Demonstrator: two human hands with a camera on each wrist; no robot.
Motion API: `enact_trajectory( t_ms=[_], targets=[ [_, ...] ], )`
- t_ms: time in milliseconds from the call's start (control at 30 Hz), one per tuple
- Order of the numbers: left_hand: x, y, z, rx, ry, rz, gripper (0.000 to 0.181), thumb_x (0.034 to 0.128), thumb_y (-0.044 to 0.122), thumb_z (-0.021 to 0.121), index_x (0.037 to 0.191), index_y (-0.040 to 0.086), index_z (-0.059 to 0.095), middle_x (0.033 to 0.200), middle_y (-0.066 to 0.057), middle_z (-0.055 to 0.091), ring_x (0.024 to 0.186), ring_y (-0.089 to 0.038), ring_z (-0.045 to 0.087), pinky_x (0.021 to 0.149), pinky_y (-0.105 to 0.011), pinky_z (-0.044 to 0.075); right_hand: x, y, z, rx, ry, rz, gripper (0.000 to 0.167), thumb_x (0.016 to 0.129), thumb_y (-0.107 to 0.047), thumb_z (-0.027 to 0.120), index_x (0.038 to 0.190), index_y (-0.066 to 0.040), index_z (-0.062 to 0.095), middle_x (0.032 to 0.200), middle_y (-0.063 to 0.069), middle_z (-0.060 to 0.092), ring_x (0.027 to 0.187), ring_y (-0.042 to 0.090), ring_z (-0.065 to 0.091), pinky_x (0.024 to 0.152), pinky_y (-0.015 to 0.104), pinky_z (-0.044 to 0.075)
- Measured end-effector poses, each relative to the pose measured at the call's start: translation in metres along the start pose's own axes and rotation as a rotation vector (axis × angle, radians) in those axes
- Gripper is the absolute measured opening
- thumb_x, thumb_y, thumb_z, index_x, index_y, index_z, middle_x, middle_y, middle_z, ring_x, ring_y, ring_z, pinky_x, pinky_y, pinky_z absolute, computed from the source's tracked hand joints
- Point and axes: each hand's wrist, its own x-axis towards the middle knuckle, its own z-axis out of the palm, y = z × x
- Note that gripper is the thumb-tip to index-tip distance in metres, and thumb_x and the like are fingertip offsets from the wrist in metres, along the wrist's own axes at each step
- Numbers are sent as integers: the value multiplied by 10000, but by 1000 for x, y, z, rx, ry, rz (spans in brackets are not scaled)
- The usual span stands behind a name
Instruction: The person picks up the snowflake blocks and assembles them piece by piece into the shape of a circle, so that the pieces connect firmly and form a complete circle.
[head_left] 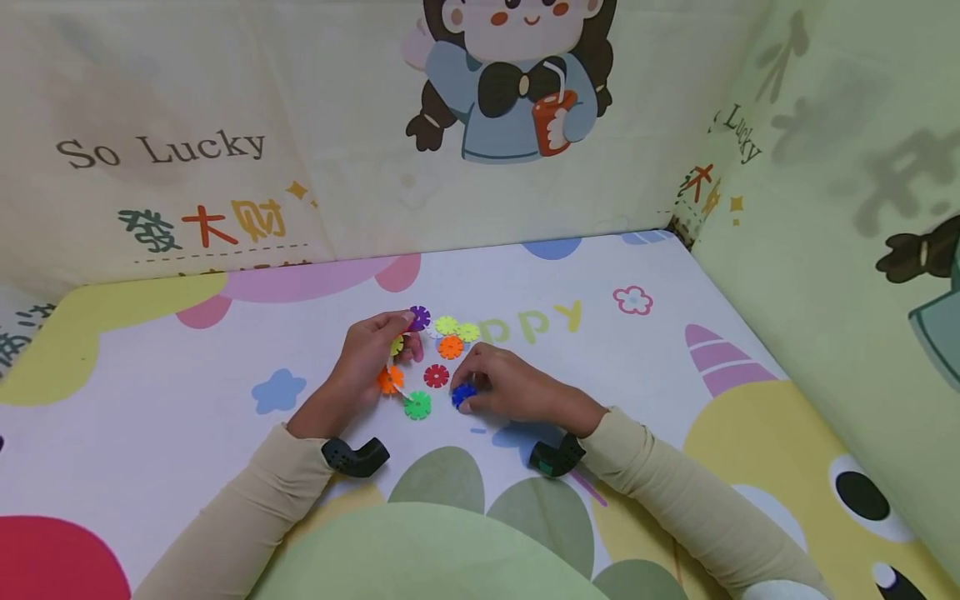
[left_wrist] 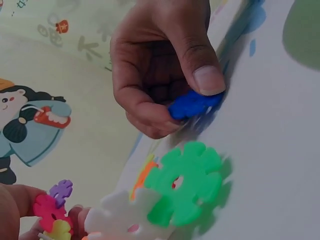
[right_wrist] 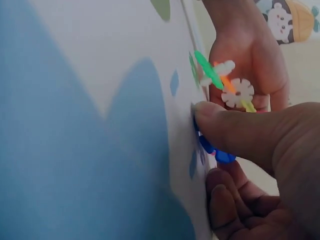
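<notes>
My left hand (head_left: 369, 354) holds a chain of joined notched discs, with a purple disc (head_left: 420, 317) by the fingertips, an orange disc (head_left: 390, 380) lower down and a green disc (head_left: 417, 406) at the lower end. A white disc (left_wrist: 122, 212) joins the green one (left_wrist: 185, 182) in the left wrist view. Between thumb and fingers, my right hand (head_left: 510, 385) pinches a blue disc (head_left: 463, 396) close to the tabletop, apart from the chain. The right wrist view has the thumb against the blue disc (right_wrist: 225, 156).
A red disc (head_left: 437, 376) lies between the hands. Behind it are an orange disc (head_left: 451, 347) and yellow-green discs (head_left: 446, 326). The patterned cloth (head_left: 202, 350) covers the table, with printed walls behind and at the right.
</notes>
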Motion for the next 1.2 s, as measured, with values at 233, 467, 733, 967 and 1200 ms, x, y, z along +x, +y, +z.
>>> enact_trajectory(
  t_ms=[233,467,733,967,1200],
  targets=[
    [0,-1,0,24,-36,-18,353,1015,246,529,1338,115,583,912,-133,640,796,-191,623,825,-219,514,2,6,-4,116,78,64,196,890,-16,689,1062,-106,722,1000,-42,666,896,115,594,786,233,510],
    [0,-3,4,89,-85,-35,361,1026,254,498,1351,113,564,904,-110,585,769,-176,547,683,-186,505,1,8,-9,153,95,53,227,891,24,668,1095,-67,708,1034,8,660,882,135,613,773,242,517],
    [-1,-4,9,150,-141,-1,345,1044,235,462,1347,88,537,957,-119,537,713,-172,512,603,-201,472,3,8,-10,313,124,86,119,871,6,705,978,-39,679,908,19,671,801,155,641,762,265,539],
    [-3,-1,11,190,-206,-9,344,1052,204,423,1357,81,524,901,-120,552,727,-178,526,626,-199,485,1,8,-13,349,177,87,153,870,-3,710,1018,-38,702,882,35,682,783,166,663,745,288,548],
    [-5,-1,9,197,-191,-28,371,1033,255,482,1353,74,537,844,-109,559,711,-179,528,641,-206,497,1,8,-15,337,183,62,165,875,10,696,1034,-29,712,939,41,680,795,163,682,768,289,548]
  ],
)
